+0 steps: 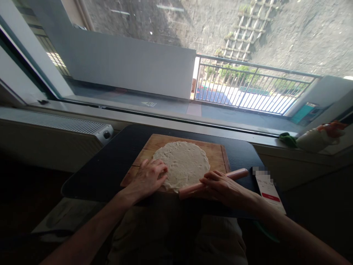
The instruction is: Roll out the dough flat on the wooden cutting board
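Note:
A flat, roughly round sheet of dough (184, 162) with an uneven edge lies on a wooden board (146, 147). My left hand (151, 173) is at the dough's left edge, its fingers curled and the thumb close to them. The fingertips seem to pinch that edge, though the contact is partly hidden. Wrapped over a plain rolling pin (238, 174) is my right hand (217, 184). The pin slants across the near right corner of the board; its left end is by the dough's near edge and its right end sticks out past the board.
The board rests on a dark table (102, 165) below a window. A phone (267, 189) showing a timer lies at the table's right edge. A radiator (68, 127) stands to the left. On the sill at right sit a green cloth (288, 140) and a pale jar (311, 140).

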### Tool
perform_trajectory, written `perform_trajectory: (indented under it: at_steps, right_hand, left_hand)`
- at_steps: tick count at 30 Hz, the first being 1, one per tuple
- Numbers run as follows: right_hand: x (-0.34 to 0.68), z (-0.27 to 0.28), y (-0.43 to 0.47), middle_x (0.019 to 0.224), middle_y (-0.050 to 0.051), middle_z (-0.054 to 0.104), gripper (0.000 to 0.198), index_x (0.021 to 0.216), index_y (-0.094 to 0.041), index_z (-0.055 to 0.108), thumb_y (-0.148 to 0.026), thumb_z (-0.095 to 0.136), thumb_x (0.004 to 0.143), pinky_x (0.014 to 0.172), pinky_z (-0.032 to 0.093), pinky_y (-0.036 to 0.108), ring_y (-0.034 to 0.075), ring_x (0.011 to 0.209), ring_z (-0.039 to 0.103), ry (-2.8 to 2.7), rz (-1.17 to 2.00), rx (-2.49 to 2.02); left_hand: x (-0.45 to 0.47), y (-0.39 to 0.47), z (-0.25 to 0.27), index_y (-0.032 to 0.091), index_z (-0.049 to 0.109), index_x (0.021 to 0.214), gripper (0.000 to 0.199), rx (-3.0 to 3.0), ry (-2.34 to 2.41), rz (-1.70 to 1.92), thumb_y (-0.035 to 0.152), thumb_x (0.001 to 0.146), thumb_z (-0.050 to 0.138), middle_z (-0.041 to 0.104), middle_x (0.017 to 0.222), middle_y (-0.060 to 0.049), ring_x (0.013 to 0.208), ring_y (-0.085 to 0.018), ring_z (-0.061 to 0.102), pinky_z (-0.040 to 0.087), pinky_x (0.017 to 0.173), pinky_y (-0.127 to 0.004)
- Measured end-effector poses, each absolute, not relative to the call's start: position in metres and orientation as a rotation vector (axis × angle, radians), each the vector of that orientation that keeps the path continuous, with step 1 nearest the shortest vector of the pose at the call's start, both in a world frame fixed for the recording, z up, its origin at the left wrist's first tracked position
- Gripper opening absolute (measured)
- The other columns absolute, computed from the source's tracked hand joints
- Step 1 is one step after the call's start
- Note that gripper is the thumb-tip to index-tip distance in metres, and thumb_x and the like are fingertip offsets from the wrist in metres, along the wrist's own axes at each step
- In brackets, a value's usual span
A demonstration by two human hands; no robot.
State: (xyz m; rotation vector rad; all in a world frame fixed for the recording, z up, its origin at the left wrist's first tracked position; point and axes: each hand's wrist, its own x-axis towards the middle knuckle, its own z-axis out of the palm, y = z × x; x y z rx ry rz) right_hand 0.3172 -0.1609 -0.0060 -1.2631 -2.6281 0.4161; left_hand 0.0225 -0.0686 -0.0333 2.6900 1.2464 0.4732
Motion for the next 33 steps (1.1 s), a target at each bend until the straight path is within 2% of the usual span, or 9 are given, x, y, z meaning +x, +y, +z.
perform_trajectory:
  at_steps: [12, 21, 28, 33]
  right_hand:
    - [0.310, -0.015, -0.154, 0.107, 0.006, 0.053, 0.028, 0.120, -0.023, 0.050, -0.018, 0.045, 0.092, 0.084, 0.044, 0.034, 0.018, 0.095, 0.048, -2.612, 0.380, -1.250]
    - [0.291, -0.008, -0.161, 0.106, 0.007, 0.052, 0.029, 0.120, -0.024, 0.049, -0.016, 0.045, 0.091, 0.082, 0.044, 0.034, 0.018, 0.093, 0.049, -2.620, 0.356, -1.261]
    - [0.277, -0.007, -0.159, 0.109, 0.007, 0.050, 0.026, 0.115, -0.023, 0.049, -0.015, 0.043, 0.091, 0.080, 0.043, 0.034, 0.018, 0.092, 0.049, -2.616, 0.316, -1.278]
    - [0.265, -0.011, -0.162, 0.103, 0.007, 0.051, 0.025, 0.113, -0.022, 0.049, -0.013, 0.042, 0.090, 0.079, 0.043, 0.034, 0.018, 0.088, 0.049, -2.593, 0.340, -1.286]
  left_hand:
    - [0.021, -0.069, -0.026, 0.022, 0.067, 0.085, 0.020, 2.634, 1.200, 0.447, 0.025, 0.086, 0.047, 0.065, 0.095, -0.002, 0.092, -0.019, 0.056, 0.030, 0.095, -0.040]
    - [0.016, -0.056, -0.034, 0.025, 0.071, 0.089, 0.031, 2.565, 1.149, 0.491, 0.013, 0.082, 0.043, 0.068, 0.093, -0.002, 0.090, -0.018, 0.058, 0.036, 0.091, -0.036]
    - [0.013, -0.055, -0.033, 0.026, 0.071, 0.089, 0.030, 2.546, 1.102, 0.499, 0.013, 0.082, 0.045, 0.068, 0.094, -0.001, 0.092, -0.017, 0.060, 0.039, 0.091, -0.033]
    - [0.010, -0.055, -0.032, 0.026, 0.072, 0.089, 0.035, 2.497, 1.110, 0.485, 0.010, 0.080, 0.041, 0.069, 0.095, -0.001, 0.095, -0.017, 0.059, 0.042, 0.088, -0.031]
